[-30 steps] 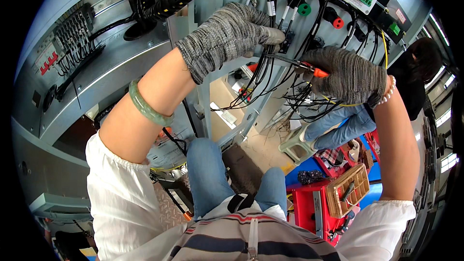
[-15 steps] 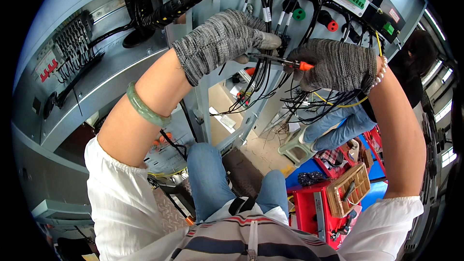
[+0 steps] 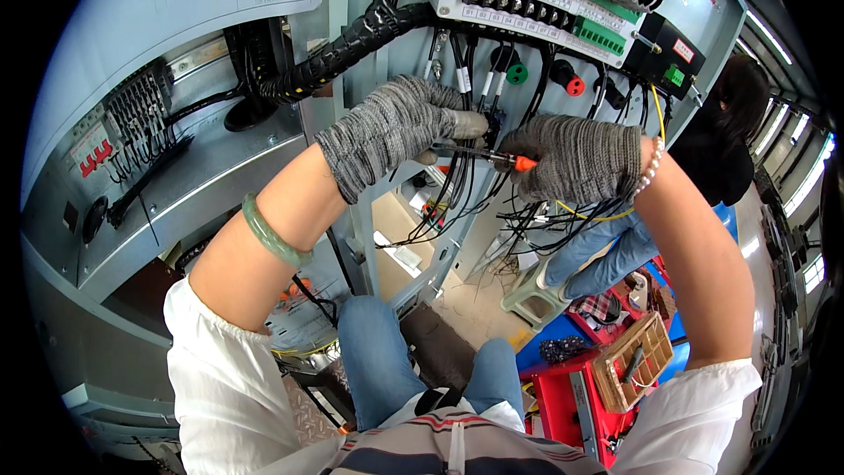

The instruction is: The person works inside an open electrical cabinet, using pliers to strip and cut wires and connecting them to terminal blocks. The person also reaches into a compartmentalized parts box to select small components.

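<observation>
Both my hands wear grey knitted gloves and work close together at the black wires [image 3: 459,180] hanging inside a metal cabinet. My left hand [image 3: 409,127] is closed, its thumb beside a small black component [image 3: 495,120] with white-sleeved wires above it. What its fingers pinch is hidden. My right hand [image 3: 571,158] is closed round a slim tool [image 3: 525,164] with an orange-and-black handle and a thin metal shaft, like a screwdriver. The shaft points left, toward my left fingers, across the wires. A green round button part [image 3: 516,75] and a red one [image 3: 574,86] sit just above.
Above my hands is a terminal board [image 3: 519,13] with a green connector. A thick black wire bundle [image 3: 352,44] runs along the upper left, over a row of breakers [image 3: 92,154]. A person [image 3: 734,132] is at the right, by a stool [image 3: 532,295] and a wooden tray [image 3: 629,365].
The view has shifted, so the cabinet, wires and hands appear lower and farther left. My hands keep the same grip and the tool stays in my right hand.
</observation>
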A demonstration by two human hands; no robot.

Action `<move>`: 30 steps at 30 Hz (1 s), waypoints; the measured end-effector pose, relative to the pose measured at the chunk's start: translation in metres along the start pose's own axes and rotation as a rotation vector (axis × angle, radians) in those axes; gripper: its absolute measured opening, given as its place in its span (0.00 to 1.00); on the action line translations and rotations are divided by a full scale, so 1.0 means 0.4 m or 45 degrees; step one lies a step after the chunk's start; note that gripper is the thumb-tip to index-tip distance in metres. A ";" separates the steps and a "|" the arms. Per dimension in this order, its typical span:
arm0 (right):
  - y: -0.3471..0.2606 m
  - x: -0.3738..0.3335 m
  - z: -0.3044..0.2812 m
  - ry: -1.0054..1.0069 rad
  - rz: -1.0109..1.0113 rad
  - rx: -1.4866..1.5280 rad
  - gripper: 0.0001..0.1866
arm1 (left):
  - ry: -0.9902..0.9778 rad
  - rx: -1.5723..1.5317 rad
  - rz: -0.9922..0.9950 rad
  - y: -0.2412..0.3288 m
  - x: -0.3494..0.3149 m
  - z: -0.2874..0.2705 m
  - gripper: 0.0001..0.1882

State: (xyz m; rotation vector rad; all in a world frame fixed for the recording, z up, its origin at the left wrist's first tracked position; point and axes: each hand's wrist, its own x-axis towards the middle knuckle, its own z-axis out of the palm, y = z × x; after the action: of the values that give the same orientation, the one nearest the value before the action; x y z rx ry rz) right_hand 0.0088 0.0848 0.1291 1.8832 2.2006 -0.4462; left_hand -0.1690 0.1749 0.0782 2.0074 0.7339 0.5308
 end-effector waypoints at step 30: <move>-0.021 0.011 0.002 0.083 0.038 -0.181 0.17 | 0.111 0.080 -0.038 0.040 -0.026 0.013 0.23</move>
State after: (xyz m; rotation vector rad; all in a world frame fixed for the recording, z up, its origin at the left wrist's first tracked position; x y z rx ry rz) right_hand -0.0002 0.0875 0.1277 1.8777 2.1779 -0.2194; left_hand -0.1689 0.1581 0.0884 2.0380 0.8416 0.5872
